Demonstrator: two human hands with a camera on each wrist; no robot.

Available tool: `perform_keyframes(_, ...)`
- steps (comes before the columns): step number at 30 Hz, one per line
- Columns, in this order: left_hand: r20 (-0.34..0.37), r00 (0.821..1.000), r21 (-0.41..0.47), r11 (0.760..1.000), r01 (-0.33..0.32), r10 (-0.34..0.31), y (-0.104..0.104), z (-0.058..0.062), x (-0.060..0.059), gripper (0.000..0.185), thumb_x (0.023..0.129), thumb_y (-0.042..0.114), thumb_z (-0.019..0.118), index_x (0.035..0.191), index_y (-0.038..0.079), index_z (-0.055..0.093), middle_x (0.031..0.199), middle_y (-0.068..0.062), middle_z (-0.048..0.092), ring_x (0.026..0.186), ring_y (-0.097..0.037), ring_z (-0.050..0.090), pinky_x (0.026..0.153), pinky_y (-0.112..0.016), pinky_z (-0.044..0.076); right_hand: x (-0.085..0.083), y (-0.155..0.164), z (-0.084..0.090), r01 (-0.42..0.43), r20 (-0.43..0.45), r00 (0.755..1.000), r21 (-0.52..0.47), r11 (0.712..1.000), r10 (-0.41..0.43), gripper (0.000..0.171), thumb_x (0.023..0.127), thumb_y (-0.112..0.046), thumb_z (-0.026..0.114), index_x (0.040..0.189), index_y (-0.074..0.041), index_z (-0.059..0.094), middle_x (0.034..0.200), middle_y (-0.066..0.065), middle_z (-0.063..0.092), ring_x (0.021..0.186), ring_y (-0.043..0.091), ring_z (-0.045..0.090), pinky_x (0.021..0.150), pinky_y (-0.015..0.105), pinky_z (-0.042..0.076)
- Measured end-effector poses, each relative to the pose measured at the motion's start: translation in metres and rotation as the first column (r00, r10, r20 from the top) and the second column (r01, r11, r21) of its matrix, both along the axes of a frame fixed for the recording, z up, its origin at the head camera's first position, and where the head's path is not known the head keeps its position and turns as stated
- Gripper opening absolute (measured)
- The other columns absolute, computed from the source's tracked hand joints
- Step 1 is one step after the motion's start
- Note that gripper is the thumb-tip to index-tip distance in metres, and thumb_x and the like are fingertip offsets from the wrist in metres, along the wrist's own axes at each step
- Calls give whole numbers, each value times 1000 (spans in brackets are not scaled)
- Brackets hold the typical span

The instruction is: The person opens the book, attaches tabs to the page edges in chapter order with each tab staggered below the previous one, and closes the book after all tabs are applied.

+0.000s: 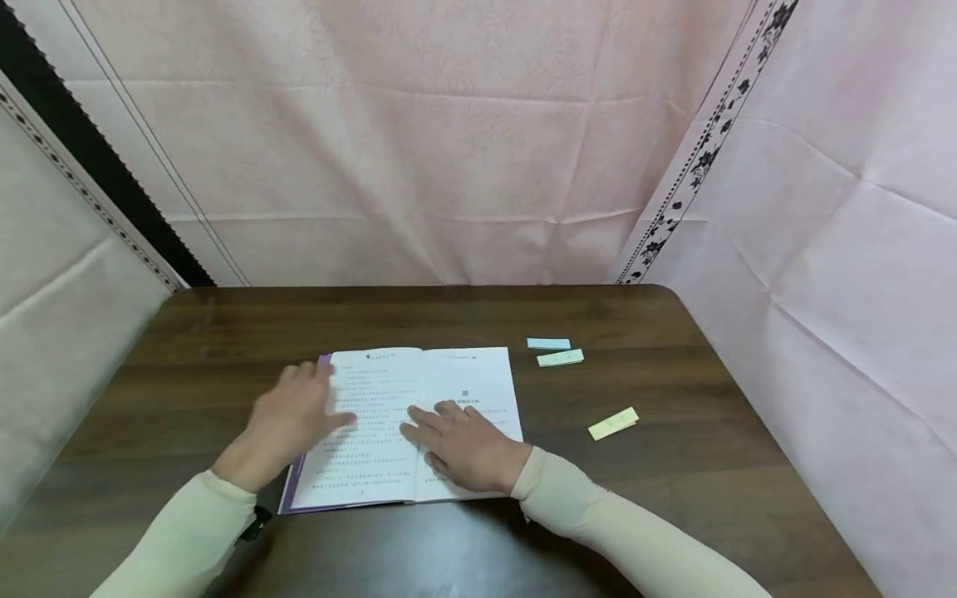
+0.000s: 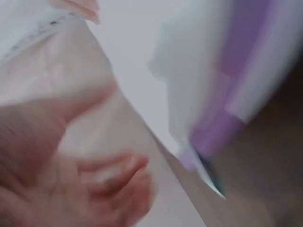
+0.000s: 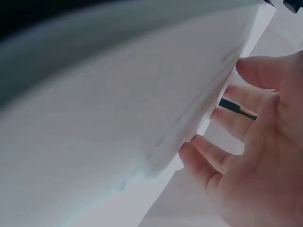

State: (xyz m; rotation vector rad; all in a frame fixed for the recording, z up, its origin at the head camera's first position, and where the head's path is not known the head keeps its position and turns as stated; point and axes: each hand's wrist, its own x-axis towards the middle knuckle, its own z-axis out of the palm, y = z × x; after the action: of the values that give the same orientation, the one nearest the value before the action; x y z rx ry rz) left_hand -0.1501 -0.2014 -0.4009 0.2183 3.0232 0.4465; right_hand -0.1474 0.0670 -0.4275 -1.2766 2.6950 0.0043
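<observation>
An open book [image 1: 374, 465] with printed white pages lies on the table, its purple cover [image 1: 290, 490] showing along the left and lower edges. Over the left page's outer edge is my left hand [image 1: 292, 415], thumb spread toward the text. In the left wrist view, motion blurs that hand [image 2: 90, 165], its fingers relaxed beside the purple-edged book [image 2: 222, 123]. My right hand [image 1: 471, 448] lies across the right page, with its fingertips reaching the centre fold. The right wrist view shows this hand [image 3: 255, 142] with fingers spread and fingertips at the page [image 3: 113, 109].
To the right of the book, a blue paper strip [image 1: 548, 343] and a pale green one [image 1: 560, 358] lie close together. A yellow-green strip [image 1: 613, 423] sits nearer on the brown wooden table [image 1: 673, 498]. Light patterned cloth [image 1: 449, 166] hangs behind and at both sides.
</observation>
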Motion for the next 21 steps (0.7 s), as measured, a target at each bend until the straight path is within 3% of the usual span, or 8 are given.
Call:
perform_keyframes(2,46,992,50,992,119,-121,14,0,-4,90,84,36,91,149,-8,49,152,-35,47,137,-53,48,100,-69,50,-5,2,-1,-22,2,1000,-9,1000,22,54,113,-26,49,166,-26,37,172,-2,32,151,27,41,120,53,39)
perform_keyframes(5,153,955,154,960,232,-256,32,-5,-12,95,81,34,93,156,-1,47,164,-27,38,151,-49,36,116,-67,38,-12,6,-1,-64,52,996,-31,997,66,55,113,-23,51,165,-26,38,172,-3,31,149,25,41,119,54,40)
perform_keyframes(8,199,932,159,948,274,-303,43,-14,-19,96,80,34,94,158,2,46,169,-22,33,155,-44,32,120,-63,34,-21,14,3,-70,181,979,-129,989,93,49,112,-17,51,161,-19,46,171,2,36,151,25,40,123,53,35)
perform_keyframes(11,207,931,161,949,271,-301,50,-21,-22,97,81,34,94,159,3,46,170,-20,32,156,-42,31,121,-62,32,-33,33,7,-1,259,963,-259,966,71,38,111,-12,55,148,-9,60,162,11,49,148,29,45,124,48,34)
perform_keyframes(13,212,931,179,948,262,-297,55,-25,-22,97,82,35,93,160,5,44,172,-20,28,158,-42,27,122,-63,31,-44,52,9,45,211,977,-337,940,28,30,107,-9,61,136,-3,68,149,17,60,140,32,53,120,48,40)
perform_keyframes(16,213,935,198,950,242,-283,63,-29,-18,96,84,39,90,163,11,42,174,-21,21,160,-43,20,122,-66,29,-64,87,11,96,30,995,-379,920,-91,22,101,-5,70,122,0,73,126,16,69,119,34,62,105,47,52)
perform_keyframes(18,202,940,182,954,240,-275,68,-30,-14,94,86,40,88,163,16,42,174,-22,18,160,-46,17,121,-69,28,-77,110,14,151,-64,980,-362,920,-186,23,96,-2,75,119,1,75,119,16,70,111,34,63,99,48,54)
perform_keyframes(21,183,947,152,959,238,-264,76,-29,-10,89,88,41,86,163,20,43,173,-27,16,159,-50,15,119,-73,26,-93,138,15,242,-122,951,-275,931,-283,28,92,-1,80,120,0,75,120,16,69,111,36,63,97,49,56)
